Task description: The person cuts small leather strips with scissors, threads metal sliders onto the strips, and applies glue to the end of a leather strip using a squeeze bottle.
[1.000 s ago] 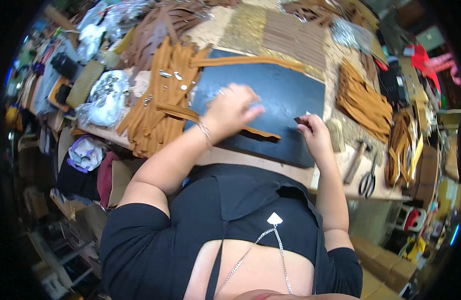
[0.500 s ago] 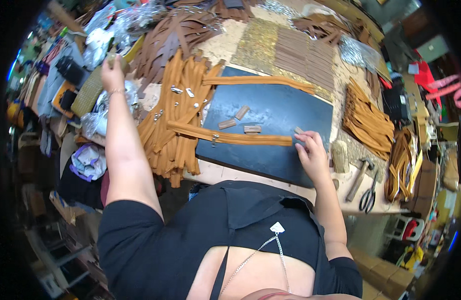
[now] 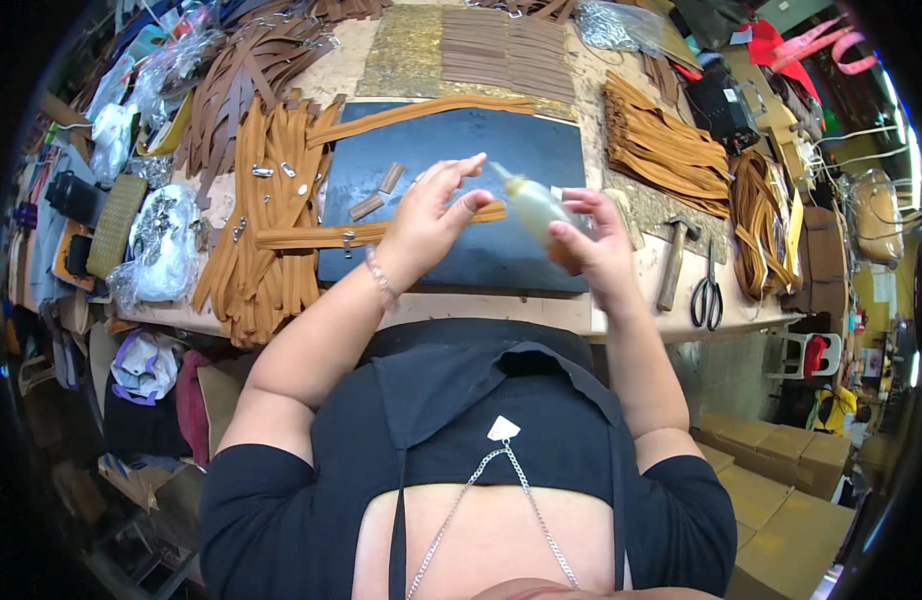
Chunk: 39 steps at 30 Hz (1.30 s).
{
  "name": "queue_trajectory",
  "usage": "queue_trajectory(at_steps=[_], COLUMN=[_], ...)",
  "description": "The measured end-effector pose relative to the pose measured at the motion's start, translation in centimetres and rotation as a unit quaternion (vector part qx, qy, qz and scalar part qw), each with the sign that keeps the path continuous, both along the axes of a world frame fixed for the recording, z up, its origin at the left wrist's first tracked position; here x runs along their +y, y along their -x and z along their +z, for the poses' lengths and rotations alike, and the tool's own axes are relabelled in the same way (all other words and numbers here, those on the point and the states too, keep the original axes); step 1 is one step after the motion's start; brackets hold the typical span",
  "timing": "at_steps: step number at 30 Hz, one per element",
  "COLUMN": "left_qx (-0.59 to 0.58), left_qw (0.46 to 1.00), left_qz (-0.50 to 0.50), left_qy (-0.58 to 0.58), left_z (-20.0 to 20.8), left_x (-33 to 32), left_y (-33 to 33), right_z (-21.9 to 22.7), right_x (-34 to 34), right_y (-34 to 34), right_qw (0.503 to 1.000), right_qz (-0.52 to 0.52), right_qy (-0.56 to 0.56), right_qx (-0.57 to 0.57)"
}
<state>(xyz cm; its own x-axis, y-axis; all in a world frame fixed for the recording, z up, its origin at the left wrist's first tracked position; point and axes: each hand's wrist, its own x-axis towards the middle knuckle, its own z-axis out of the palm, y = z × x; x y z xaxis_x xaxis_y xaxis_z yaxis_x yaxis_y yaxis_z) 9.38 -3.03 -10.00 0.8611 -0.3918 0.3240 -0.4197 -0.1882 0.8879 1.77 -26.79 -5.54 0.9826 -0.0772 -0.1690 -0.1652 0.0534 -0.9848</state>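
My right hand (image 3: 599, 245) grips a squeeze bottle (image 3: 533, 212) with a pale body and a narrow tip, tilted up to the left. Something small and pale shows at its fingertips, too unclear to name. My left hand (image 3: 433, 215), fingers stretched out and apart, hovers beside the bottle's tip. Below the hands, an orange-brown zipper (image 3: 311, 237) with a metal slider lies across a dark board (image 3: 451, 270); my left hand hides part of it. Another orange-brown zipper (image 3: 421, 113) crosses the board's far edge. Small brown pieces (image 3: 366, 207) rest on the board at left.
Left of the board spreads a heap of orange-brown zippers (image 3: 271, 190). A hammer (image 3: 673, 265) and black-handled scissors (image 3: 708, 295) lie to the right, near more zipper bundles (image 3: 661, 145). Brown strips (image 3: 506, 50) line the far side. Plastic bags (image 3: 166, 245) sit at far left.
My left hand has come from the far left to over the board. The squeeze bottle is now in my right hand, which has lifted from the zipper's end. The view has shifted.
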Motion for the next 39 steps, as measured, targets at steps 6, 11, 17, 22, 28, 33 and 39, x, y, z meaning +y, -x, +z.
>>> queue_trajectory(at_steps=[6, 11, 17, 22, 28, 33, 39], left_qx=[-0.152, -0.116, 0.125, 0.311, 0.392, 0.393, 0.411], left_qw=[0.936, 0.955, 0.968, 0.937, 0.905, 0.899, 0.890], left_qz=[0.076, 0.030, -0.066, -0.114, -0.162, -0.184, -0.192], left_qy=[-0.307, -0.273, -0.208, -0.111, -0.036, -0.047, -0.039], left_z=[-4.4, -1.8, 0.6, 3.2, 4.6, 5.7, 7.6], left_x=[-3.2, -2.3, 0.2, 1.3, 1.8, 1.9, 1.6], left_y=[-0.3, 0.5, 2.6, 3.6, 4.1, 4.5, 5.1], right_z=[3.9, 6.5, 6.8, 6.6, 6.7, 5.8, 5.7], right_x=[-5.6, -6.2, -9.5, -9.4, -7.1, -5.8, -3.6], right_y=[5.2, 7.0, 6.1, 6.1, 5.4, 4.6, 4.2], right_qw=[0.998, 0.901, 0.930, 0.958, 0.977, 0.856, 0.915], right_qz=[0.002, 0.026, 0.085, 0.196, 0.037, -0.049, -0.033], right_qy=[0.047, 0.423, 0.342, 0.074, 0.121, 0.430, 0.280], right_qx=[-0.045, -0.096, -0.103, -0.197, -0.172, -0.282, -0.290])
